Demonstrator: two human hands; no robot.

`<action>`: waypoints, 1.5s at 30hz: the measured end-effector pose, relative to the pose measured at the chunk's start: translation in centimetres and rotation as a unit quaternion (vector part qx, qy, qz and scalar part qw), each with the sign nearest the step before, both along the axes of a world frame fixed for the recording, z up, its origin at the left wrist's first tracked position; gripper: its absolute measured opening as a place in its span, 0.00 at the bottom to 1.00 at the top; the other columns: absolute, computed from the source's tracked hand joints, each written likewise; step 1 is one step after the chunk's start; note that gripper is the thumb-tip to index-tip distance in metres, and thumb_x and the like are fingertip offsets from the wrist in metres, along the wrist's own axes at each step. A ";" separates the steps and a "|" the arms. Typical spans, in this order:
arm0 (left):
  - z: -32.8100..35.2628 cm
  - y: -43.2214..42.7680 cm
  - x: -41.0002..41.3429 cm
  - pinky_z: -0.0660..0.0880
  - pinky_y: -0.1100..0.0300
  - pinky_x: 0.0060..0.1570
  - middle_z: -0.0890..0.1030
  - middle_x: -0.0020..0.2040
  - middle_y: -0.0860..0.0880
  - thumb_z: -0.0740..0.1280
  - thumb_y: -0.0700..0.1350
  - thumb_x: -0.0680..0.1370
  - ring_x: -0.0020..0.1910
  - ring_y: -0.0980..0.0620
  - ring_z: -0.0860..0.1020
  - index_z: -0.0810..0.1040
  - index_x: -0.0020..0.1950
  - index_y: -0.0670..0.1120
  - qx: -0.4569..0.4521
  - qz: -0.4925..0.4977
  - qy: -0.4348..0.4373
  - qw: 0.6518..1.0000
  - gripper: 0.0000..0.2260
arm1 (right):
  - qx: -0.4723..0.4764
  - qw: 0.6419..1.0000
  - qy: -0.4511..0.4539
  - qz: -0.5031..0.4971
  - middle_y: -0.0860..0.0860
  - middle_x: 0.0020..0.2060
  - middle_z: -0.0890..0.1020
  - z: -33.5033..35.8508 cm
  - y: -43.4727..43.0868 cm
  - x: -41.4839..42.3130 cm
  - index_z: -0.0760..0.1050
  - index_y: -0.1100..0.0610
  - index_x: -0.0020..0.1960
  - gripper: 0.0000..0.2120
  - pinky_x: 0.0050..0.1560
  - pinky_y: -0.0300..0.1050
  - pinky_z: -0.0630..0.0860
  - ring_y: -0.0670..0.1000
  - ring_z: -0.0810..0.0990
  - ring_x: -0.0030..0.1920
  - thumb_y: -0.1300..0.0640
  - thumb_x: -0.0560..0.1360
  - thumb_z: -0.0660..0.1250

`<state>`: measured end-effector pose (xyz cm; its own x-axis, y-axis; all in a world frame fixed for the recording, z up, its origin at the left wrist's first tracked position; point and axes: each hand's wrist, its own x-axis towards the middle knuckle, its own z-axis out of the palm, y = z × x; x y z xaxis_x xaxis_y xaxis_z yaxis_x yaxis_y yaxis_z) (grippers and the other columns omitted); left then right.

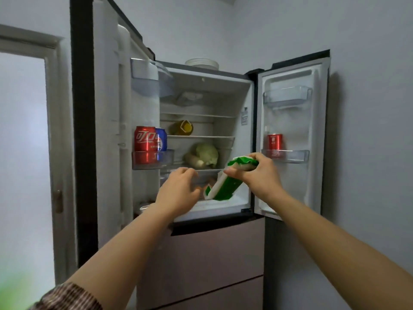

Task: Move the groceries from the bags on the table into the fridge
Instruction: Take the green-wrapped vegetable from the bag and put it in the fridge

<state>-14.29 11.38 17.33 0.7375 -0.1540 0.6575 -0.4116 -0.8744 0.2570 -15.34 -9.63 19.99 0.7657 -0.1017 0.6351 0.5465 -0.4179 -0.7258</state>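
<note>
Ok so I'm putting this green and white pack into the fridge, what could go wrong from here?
1. The right hand pinches the green and white pack only by its top end, so it hangs tilted and might slip.
2. The left hand sits low at the fridge opening, right in the pack's path, and could get bumped.
3. The cabbage lies near the shelf's front; a nudge on the way in might dislodge it.

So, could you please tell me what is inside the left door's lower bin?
A red can and a blue can stand upright, side by side. The bin front partly blurs their bases.
</note>
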 end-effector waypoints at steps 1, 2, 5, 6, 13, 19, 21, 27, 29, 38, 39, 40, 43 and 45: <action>0.3 -0.6 2.0 0.69 0.55 0.59 0.70 0.68 0.50 0.66 0.48 0.76 0.66 0.50 0.68 0.72 0.66 0.49 0.002 0.001 -0.006 1.000 0.18 | 0.006 1.000 -0.009 -0.003 0.46 0.44 0.80 0.5 -0.6 2.1 0.75 0.52 0.50 0.23 0.39 0.36 0.73 0.45 0.79 0.45 0.48 0.61 0.81; 0.6 -1.2 4.1 0.69 0.55 0.59 0.70 0.68 0.50 0.66 0.48 0.75 0.66 0.50 0.68 0.72 0.66 0.49 0.001 0.002 -0.011 1.000 0.19 | 0.009 1.000 -0.018 -0.003 0.46 0.44 0.80 1.0 -1.2 4.3 0.75 0.53 0.50 0.23 0.39 0.36 0.73 0.45 0.79 0.45 0.48 0.61 0.81; 2.1 -3.3 10.3 0.69 0.54 0.60 0.69 0.69 0.49 0.66 0.47 0.76 0.66 0.49 0.68 0.71 0.67 0.49 -0.025 0.010 -0.017 0.999 0.19 | -0.003 0.999 -0.039 -0.001 0.45 0.44 0.79 2.5 -2.8 10.8 0.74 0.53 0.52 0.24 0.37 0.33 0.72 0.42 0.78 0.45 0.47 0.62 0.80; 2.8 -4.0 12.4 0.70 0.53 0.60 0.69 0.68 0.48 0.66 0.46 0.76 0.65 0.48 0.68 0.71 0.67 0.48 -0.036 0.016 -0.022 0.999 0.19 | -0.006 0.999 -0.049 0.001 0.45 0.44 0.79 3.2 -3.3 13.0 0.74 0.53 0.52 0.24 0.37 0.33 0.72 0.41 0.78 0.44 0.46 0.62 0.80; 8.2 -6.7 26.3 0.71 0.49 0.61 0.67 0.71 0.47 0.66 0.47 0.76 0.68 0.47 0.65 0.68 0.69 0.47 -0.070 0.081 -0.046 0.993 0.22 | -0.019 0.994 -0.107 0.026 0.44 0.44 0.78 9.3 -4.9 26.9 0.73 0.52 0.53 0.24 0.36 0.29 0.70 0.40 0.76 0.44 0.46 0.63 0.79; 12.9 -5.3 35.1 0.69 0.48 0.62 0.67 0.70 0.44 0.66 0.48 0.76 0.67 0.44 0.65 0.67 0.69 0.45 -0.064 0.148 -0.071 0.984 0.23 | -0.010 0.986 -0.164 0.023 0.49 0.52 0.78 13.3 -3.6 36.8 0.72 0.53 0.58 0.29 0.50 0.42 0.78 0.49 0.77 0.53 0.43 0.63 0.79; 14.0 -4.6 37.7 0.70 0.47 0.63 0.66 0.71 0.44 0.66 0.48 0.76 0.68 0.44 0.65 0.65 0.71 0.46 -0.072 0.154 -0.082 0.982 0.24 | 0.005 0.982 -0.190 0.004 0.51 0.53 0.78 14.6 -2.8 39.5 0.71 0.53 0.59 0.31 0.54 0.47 0.78 0.50 0.77 0.53 0.42 0.62 0.78; 16.9 -2.2 44.8 0.59 0.48 0.71 0.57 0.77 0.45 0.62 0.50 0.78 0.76 0.45 0.54 0.58 0.76 0.46 -0.037 0.188 -0.120 0.974 0.28 | 0.073 0.961 -0.264 -0.033 0.53 0.56 0.77 18.9 0.5 45.3 0.71 0.56 0.61 0.33 0.54 0.41 0.73 0.50 0.75 0.54 0.44 0.63 0.79; 17.9 -1.0 46.9 0.57 0.47 0.73 0.57 0.77 0.44 0.60 0.51 0.79 0.76 0.45 0.54 0.57 0.76 0.46 -0.016 0.207 -0.136 0.969 0.27 | 0.095 0.953 -0.285 -0.028 0.53 0.57 0.76 20.2 1.8 47.3 0.71 0.57 0.60 0.32 0.51 0.37 0.70 0.49 0.74 0.53 0.46 0.63 0.79; 19.2 3.2 52.8 0.54 0.47 0.73 0.75 0.64 0.47 0.50 0.53 0.82 0.66 0.47 0.71 0.72 0.67 0.49 0.083 0.248 -0.190 0.946 0.19 | 0.056 0.968 -0.245 -0.018 0.52 0.60 0.74 20.8 6.2 56.7 0.69 0.57 0.66 0.35 0.55 0.38 0.70 0.50 0.74 0.59 0.48 0.65 0.79; 19.4 3.1 52.9 0.57 0.48 0.72 0.77 0.62 0.47 0.50 0.53 0.82 0.64 0.47 0.72 0.74 0.65 0.49 0.084 0.251 -0.196 0.944 0.19 | 0.049 0.970 -0.236 -0.020 0.52 0.60 0.74 20.7 6.6 57.6 0.69 0.57 0.67 0.36 0.55 0.39 0.69 0.51 0.74 0.59 0.48 0.65 0.79; 19.5 3.0 53.1 0.61 0.48 0.70 0.77 0.61 0.47 0.50 0.53 0.82 0.62 0.46 0.73 0.75 0.63 0.49 0.083 0.257 -0.199 0.942 0.19 | 0.046 0.972 -0.228 -0.022 0.53 0.60 0.75 20.5 7.0 58.6 0.69 0.58 0.67 0.36 0.56 0.40 0.71 0.52 0.74 0.59 0.48 0.65 0.79; 19.5 2.8 53.8 0.65 0.49 0.67 0.77 0.59 0.47 0.51 0.54 0.82 0.61 0.46 0.73 0.76 0.61 0.48 0.070 0.269 -0.215 0.936 0.19 | 0.047 0.978 -0.205 -0.018 0.52 0.56 0.78 20.4 8.0 60.9 0.73 0.55 0.61 0.30 0.54 0.45 0.76 0.52 0.78 0.56 0.47 0.64 0.79; 19.2 3.0 54.3 0.66 0.49 0.66 0.78 0.58 0.46 0.52 0.54 0.82 0.60 0.45 0.74 0.77 0.60 0.47 0.060 0.275 -0.238 0.930 0.19 | 0.020 0.981 -0.191 -0.025 0.51 0.52 0.81 20.7 8.2 62.0 0.76 0.54 0.57 0.26 0.52 0.47 0.77 0.52 0.79 0.53 0.45 0.64 0.79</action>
